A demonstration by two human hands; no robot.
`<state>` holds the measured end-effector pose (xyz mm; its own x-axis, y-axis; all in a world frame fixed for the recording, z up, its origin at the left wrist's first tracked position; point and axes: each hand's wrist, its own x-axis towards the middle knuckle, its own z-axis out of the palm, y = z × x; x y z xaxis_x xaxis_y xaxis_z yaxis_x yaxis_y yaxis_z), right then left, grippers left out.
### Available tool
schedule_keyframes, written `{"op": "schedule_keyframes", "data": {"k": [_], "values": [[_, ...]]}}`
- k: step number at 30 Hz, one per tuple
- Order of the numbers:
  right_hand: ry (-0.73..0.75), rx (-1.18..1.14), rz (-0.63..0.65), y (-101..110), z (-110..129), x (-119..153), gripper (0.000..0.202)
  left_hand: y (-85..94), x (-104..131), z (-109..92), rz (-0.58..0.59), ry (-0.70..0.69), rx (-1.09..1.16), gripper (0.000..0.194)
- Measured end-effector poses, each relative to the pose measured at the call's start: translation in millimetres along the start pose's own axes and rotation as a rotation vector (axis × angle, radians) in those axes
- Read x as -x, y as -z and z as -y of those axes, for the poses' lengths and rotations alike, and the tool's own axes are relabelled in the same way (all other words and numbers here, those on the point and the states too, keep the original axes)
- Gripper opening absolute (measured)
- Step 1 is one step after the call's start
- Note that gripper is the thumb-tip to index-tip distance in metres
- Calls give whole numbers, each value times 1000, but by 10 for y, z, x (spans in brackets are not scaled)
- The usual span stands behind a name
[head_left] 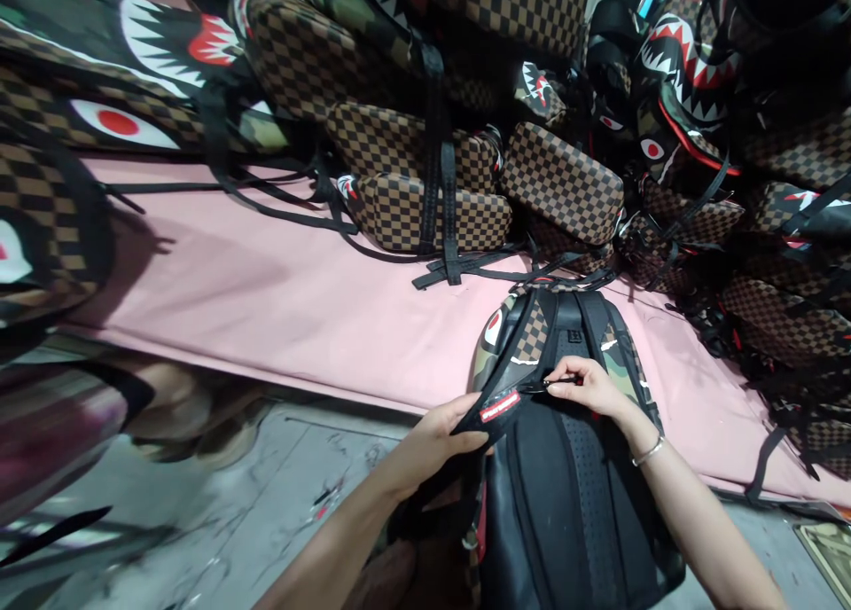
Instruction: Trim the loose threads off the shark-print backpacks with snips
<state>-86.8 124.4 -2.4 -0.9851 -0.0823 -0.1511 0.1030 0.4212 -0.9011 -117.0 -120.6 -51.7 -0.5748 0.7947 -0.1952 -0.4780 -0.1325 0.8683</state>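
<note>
A black backpack (575,477) with camouflage and checkered panels leans against the pink table's edge, its back panel and straps facing me. My left hand (456,428) is closed round one of its shoulder straps (488,424), beside a red label (500,406) with white lettering. Pinched in the fingers of my right hand (581,387) is a small slim black tool (546,384), its tip pointing left, close to the strap above the label. What kind of tool it is cannot be made out. A silvery bracelet circles my right wrist.
Many checkered and camouflage bags (432,211) with shark-mouth prints are piled along the back of the pink table (266,291), their black straps trailing forward. Another bag (46,229) lies at the left. Another person's legs and feet (192,406) show at the lower left. Scraps lie on the floor (285,495).
</note>
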Motion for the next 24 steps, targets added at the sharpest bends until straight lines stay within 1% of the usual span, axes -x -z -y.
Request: {"op": "schedule_keyframes", "data": {"k": [3, 5, 8, 11, 14, 19, 24], "values": [[7, 64, 137, 102, 89, -106, 21, 21, -7, -19, 11, 4, -49, 36], [25, 85, 205, 152, 137, -181, 20, 29, -10, -28, 22, 3, -57, 31], [46, 80, 274, 189, 180, -291, 21, 37, -18, -45, 12, 5, -64, 27], [39, 63, 318, 191, 191, -377, 22, 46, -31, -60, 20, 16, -38, 29], [37, 77, 335, 177, 190, -425, 20, 55, -40, -67, 35, 34, 19, 32], [27, 37, 305, 171, 176, -425, 19, 74, -42, -62, 20, 96, 27, 34], [-12, 6, 261, 217, 176, -386, 20, 78, -45, -26, 26, 54, 60, 39]]}}
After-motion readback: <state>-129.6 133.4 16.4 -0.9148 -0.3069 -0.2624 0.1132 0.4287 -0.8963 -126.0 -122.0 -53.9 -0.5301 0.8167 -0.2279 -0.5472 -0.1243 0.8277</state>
